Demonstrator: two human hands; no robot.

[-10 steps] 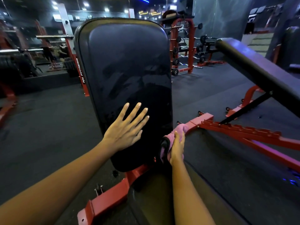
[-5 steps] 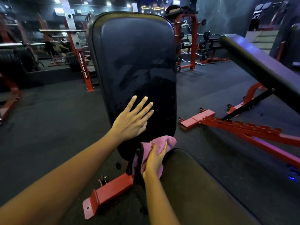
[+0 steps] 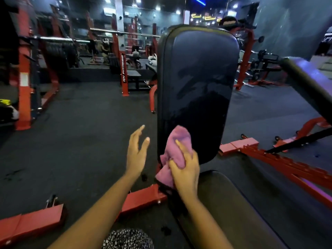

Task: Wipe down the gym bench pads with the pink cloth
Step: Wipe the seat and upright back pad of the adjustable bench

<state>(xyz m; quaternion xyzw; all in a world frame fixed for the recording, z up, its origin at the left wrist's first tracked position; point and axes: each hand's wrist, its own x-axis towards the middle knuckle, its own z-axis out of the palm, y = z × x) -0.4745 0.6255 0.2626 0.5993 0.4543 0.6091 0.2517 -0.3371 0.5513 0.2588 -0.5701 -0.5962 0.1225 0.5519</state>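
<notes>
- Our right grip point(image 3: 186, 169) is closed around the pink cloth point(image 3: 177, 141). Its fingers curl into the folds and press the cloth against the lower left edge of the back pad point(image 3: 195, 83).
- The cloth is bunched. Its upper part lies on the pad's face, and its lower part hangs past the pad's bottom left corner toward the red frame point(image 3: 143, 198).
- Our left grip point(image 3: 136, 153) is open and holds nothing, with fingers straight and slightly spread. It hangs over the floor point(image 3: 80, 141) just beside the pad's left edge, apart from it.
- The back pad stands nearly upright, dark and glossy, with streaks on its face.
- The seat pad point(image 3: 233, 203) lies at the foot of the back pad, below the right grip.
- At the right, a second tilted pad point(image 3: 305, 81) leans well apart from the back pad.
- A red rack point(image 3: 24, 78) stands at the far left.
</notes>
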